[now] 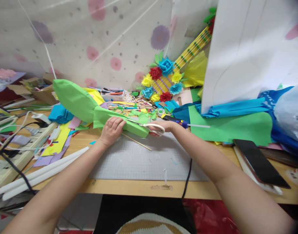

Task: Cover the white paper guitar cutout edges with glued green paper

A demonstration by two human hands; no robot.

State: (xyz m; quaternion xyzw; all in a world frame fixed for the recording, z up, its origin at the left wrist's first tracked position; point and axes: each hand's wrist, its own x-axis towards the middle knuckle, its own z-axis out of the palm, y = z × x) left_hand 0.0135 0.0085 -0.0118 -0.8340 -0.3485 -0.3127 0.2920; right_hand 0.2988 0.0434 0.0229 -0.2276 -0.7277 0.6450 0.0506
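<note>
while a black cable [187, 182] is hanging over the near edge of the wooden table [139, 188], a grey cutting mat [139, 161] is lying just beyond it, with a dark phone [260, 162] resting to its right and white rolled tubes [41, 174] lying to its left. at the mat's far edge, the left hand [111, 130] is pressing down on a green paper shape [75, 99], its fingers curling over the narrow folded end and gripping it. the right hand [165, 126] is clasping the white handles of the scissors [149, 126], whose blades are pointing left and lying against the green paper close to the left fingers. a thin wooden stick [136, 142] is lying on the mat just under the paper. the shape's broad rounded end is rising to the left, over the clutter of scraps. farther back, paper flowers [161, 79] are sitting on a yellow paper guitar [190, 50], which is leaning against the spotted backdrop [102, 32].
</note>
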